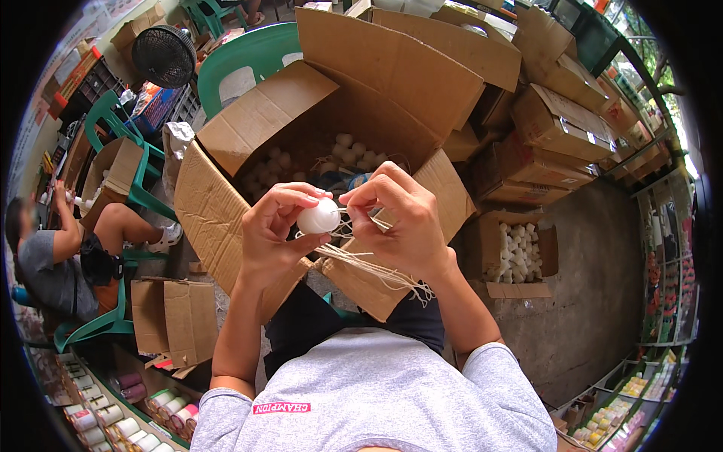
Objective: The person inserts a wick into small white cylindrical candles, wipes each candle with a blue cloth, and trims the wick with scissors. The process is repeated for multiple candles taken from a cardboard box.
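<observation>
Now left hand (273, 230) grips white ball (318, 216), right hand (403, 218) pinches strings (373, 267) above box rim (226, 226).

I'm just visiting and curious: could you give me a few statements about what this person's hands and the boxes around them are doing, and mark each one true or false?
1. The left hand holds a small white candle. True.
2. The right hand rests flat on the person's knee. False: it is raised beside the candle, fingers pinching thin pale strings.
3. The big open cardboard box in front of the person holds many white pieces. True.
4. The smaller box on the floor to the right is taped shut. False: it is open, with white pieces showing inside.
5. Nobody else is in view. False: a seated person is at the left edge.
</observation>
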`<move>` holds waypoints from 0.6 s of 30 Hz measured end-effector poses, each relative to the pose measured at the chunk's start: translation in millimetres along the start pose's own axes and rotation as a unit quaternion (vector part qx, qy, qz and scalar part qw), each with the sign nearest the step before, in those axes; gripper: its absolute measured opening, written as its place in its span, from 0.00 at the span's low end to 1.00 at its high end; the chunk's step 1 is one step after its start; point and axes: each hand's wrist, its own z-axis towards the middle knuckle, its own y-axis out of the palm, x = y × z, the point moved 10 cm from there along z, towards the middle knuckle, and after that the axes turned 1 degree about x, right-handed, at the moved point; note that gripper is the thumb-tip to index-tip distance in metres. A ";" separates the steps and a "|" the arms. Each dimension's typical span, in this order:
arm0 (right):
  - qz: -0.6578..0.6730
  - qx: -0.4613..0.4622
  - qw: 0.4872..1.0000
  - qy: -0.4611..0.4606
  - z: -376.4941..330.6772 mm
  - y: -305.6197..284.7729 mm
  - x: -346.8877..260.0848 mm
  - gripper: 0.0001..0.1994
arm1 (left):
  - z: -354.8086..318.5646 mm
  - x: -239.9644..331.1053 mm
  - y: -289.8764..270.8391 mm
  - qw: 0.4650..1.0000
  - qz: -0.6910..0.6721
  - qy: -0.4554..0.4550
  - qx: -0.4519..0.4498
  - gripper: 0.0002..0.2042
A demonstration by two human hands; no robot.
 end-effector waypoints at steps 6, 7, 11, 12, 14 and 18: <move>-0.022 -0.051 0.998 -0.002 1.0 10.3 -4.2 0.09 | -1.9 3.3 0.2 0.999 0.037 0.004 -0.015 0.23; -0.033 -0.060 0.998 -0.001 0.1 12.7 -3.1 0.09 | -1.4 4.1 0.8 0.999 0.042 0.007 -0.019 0.23; -0.025 -0.019 0.999 -0.009 0.5 6.5 -2.8 0.10 | -1.5 -3.5 -2.0 0.998 -0.026 -0.060 0.005 0.23; -0.023 -0.017 1.000 -0.006 0.4 6.3 -2.2 0.11 | -2.3 -5.4 -1.8 0.997 -0.045 -0.069 -0.001 0.22; -0.021 -0.014 1.000 0.002 -2.1 5.2 -0.3 0.11 | -5.6 -11.2 -1.9 0.992 -0.084 -0.089 -0.012 0.20; 0.041 -0.045 0.994 0.087 -5.8 12.4 9.0 0.10 | -6.1 -12.8 0.6 0.992 -0.074 -0.102 -0.031 0.19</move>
